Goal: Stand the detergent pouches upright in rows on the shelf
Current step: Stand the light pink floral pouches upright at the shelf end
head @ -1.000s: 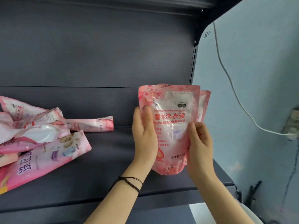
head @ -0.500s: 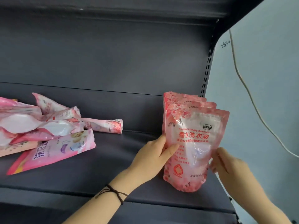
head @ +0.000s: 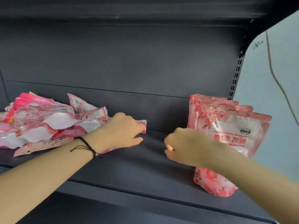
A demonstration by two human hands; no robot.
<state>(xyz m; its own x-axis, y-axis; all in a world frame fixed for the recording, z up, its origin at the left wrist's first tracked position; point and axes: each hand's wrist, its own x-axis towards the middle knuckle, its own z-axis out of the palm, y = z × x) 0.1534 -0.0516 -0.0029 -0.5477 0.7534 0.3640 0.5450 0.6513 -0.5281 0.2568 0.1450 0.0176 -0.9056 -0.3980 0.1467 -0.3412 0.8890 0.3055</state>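
Three pink detergent pouches (head: 233,131) stand upright in a row, one behind the other, at the right end of the dark shelf (head: 129,173). Several more pouches lie flat in a loose pile (head: 48,123) at the left end. My left hand (head: 123,131), a black cord around its wrist, reaches over the right edge of the pile and closes on a lying pouch (head: 143,126), fingers over its far side and thumb at the near side. Just left of the front standing pouch, my right hand (head: 179,147) hovers with its fingers curled and nothing in it.
The shelf's back panel (head: 129,62) is close behind, and another shelf board (head: 129,7) hangs overhead. A slotted upright (head: 234,78) bounds the right end. Beyond it is a pale blue wall (head: 275,78) with a hanging cable (head: 275,70).
Both hands have let go of the front standing pouch. My left hand has moved left onto the pile. My right hand has crossed in front of the row towards the middle.
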